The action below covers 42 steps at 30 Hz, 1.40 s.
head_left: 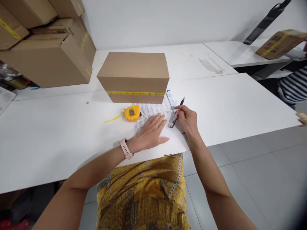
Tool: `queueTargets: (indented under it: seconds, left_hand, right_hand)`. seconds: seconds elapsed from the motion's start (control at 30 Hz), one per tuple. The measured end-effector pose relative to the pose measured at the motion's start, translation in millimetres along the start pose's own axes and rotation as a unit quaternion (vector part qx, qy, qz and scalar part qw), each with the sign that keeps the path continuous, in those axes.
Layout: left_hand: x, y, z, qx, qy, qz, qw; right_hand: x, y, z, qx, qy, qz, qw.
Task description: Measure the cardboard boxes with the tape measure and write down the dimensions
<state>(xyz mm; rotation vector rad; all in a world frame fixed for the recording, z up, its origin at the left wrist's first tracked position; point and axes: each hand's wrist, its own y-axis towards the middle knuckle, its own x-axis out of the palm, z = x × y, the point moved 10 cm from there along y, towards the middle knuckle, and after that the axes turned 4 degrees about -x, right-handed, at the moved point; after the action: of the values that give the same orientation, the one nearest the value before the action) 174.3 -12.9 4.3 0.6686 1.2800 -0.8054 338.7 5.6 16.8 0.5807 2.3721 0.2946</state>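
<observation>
My left hand (151, 131) lies flat with fingers stretched out on a printed sheet of paper (150, 112) on the white table (59, 137). My right hand (188, 119) is closed round a dark pen (177, 111), whose lower end touches the sheet's right side. A yellow tape measure (131, 112) with a short length of tape pulled out sits just left of the sheet. Behind the sheet stands a closed cardboard box (134, 76) with a yellow band along its lower front.
Stacked cardboard boxes (45, 44) fill the back left corner. Another box (279, 43) lies on a second table at the right, beside a black object leaning on the wall. A person's striped sleeve (294, 86) shows at the right edge.
</observation>
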Motion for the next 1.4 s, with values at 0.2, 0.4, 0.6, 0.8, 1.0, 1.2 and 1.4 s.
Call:
queueTargets:
  seconds: [0.2, 0.4, 0.6, 0.8, 1.0, 1.2, 1.4]
  left_hand:
    - [21.7, -3, 6, 0.011, 0.000, -0.015, 1.000]
    - [13.4, -5, 11, 0.018, 0.021, 0.027, 0.999]
    - [6.7, -5, 16, 0.012, 0.022, 0.040, 0.999]
    - [5.7, -3, 19, 0.011, 0.026, 0.035, 0.999]
    - [6.3, -2, 18, 0.013, 0.033, 0.028, 0.999]
    - [6.4, -3, 18, 0.013, 0.025, 0.035, 0.999]
    - [6.8, -3, 18, 0.011, 0.023, 0.042, 0.999]
  right_hand:
    - [-33, -4, -16, -0.083, 0.065, 0.166, 0.980]
    - [-31, -6, -8, 0.012, 0.179, 0.178, 0.968]
    - [42, -1, -12, 0.108, 0.357, -0.100, 0.923]
    - [50, 4, -11, 0.104, 0.288, -0.077, 0.949]
    - [50, 10, -8, 0.093, 0.177, -0.069, 0.977]
    - [49, 11, -12, 0.063, 0.161, -0.064, 0.983]
    - [46, 9, -14, 0.069, 0.154, -0.054, 0.984]
